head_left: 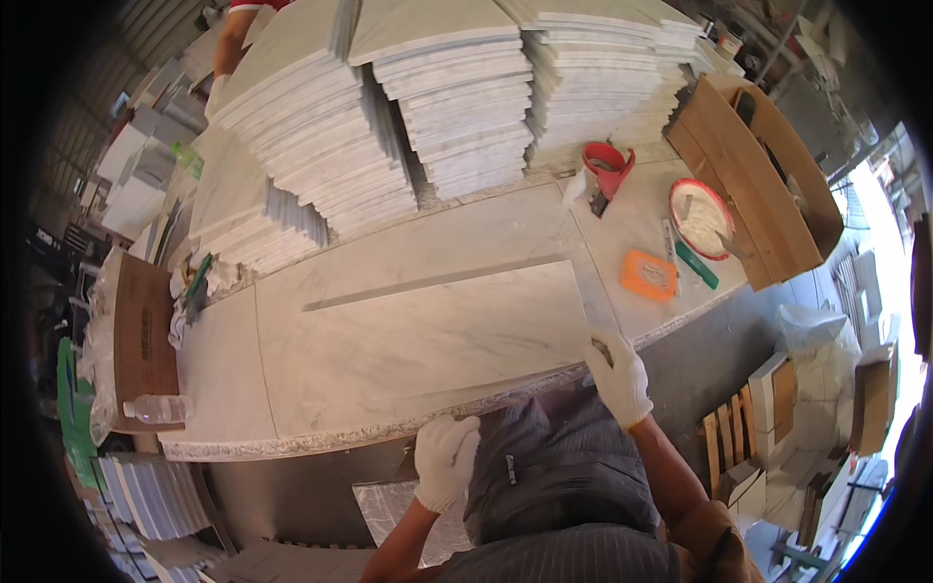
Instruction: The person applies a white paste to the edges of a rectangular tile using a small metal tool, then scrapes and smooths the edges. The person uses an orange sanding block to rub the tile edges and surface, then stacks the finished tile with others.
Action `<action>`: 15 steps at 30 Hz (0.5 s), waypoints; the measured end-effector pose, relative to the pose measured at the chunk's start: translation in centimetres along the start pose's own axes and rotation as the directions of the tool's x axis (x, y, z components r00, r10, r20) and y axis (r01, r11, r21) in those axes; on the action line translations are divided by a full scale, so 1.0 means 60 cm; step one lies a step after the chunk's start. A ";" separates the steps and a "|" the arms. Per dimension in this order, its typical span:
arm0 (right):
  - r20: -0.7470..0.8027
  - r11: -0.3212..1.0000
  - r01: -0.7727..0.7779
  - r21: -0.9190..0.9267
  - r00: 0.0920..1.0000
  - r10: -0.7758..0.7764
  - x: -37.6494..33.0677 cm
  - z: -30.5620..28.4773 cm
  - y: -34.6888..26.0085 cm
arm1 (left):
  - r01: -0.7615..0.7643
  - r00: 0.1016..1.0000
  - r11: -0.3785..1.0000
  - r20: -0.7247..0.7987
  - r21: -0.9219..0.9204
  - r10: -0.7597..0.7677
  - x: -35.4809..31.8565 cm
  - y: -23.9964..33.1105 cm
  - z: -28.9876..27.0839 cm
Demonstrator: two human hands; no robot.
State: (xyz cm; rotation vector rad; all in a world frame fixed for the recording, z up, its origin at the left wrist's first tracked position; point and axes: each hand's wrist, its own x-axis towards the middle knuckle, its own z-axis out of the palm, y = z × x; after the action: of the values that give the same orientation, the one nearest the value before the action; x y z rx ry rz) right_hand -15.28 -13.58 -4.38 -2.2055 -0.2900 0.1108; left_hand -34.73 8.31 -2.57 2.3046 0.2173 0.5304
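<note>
A white marble slab with faint grey veins lies on the pale stone worktop. At its near right corner is my right hand, in a white knit glove, with thumb and fingers closing on the slab's edge. My left hand, gloved the same way, is curled into a loose fist just in front of the worktop's rough front edge. It is apart from the slab, and nothing shows in its fingers. A grey strip runs along the slab's far side; whether it is shadow or edge I cannot tell.
Tall stacks of marble slabs line the back. At right are a red cup, a red-rimmed bowl of white paste, an orange box, a green-handled tool and an open carton. A bottle lies left. Another person's arm shows far left.
</note>
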 end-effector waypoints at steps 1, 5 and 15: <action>-0.001 1.000 -0.008 0.012 1.000 0.008 0.001 0.000 0.004 | 0.027 0.999 0.999 -0.019 0.024 -0.026 -0.013 -0.007 -0.002; 0.009 1.000 0.001 0.028 1.000 -0.002 0.001 0.001 0.002 | 0.145 0.989 0.989 -0.006 0.030 -0.144 -0.023 0.005 0.000; -0.023 0.999 0.035 0.027 0.999 -0.034 -0.005 0.006 0.007 | -0.174 0.982 0.984 0.064 -0.048 0.177 0.021 0.058 0.056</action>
State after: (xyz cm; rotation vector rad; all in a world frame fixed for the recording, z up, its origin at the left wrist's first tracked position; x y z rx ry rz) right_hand -15.54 -13.64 -4.93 -2.1723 -0.3119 0.0702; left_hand -32.14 4.13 -1.83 2.3089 -0.0304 0.5377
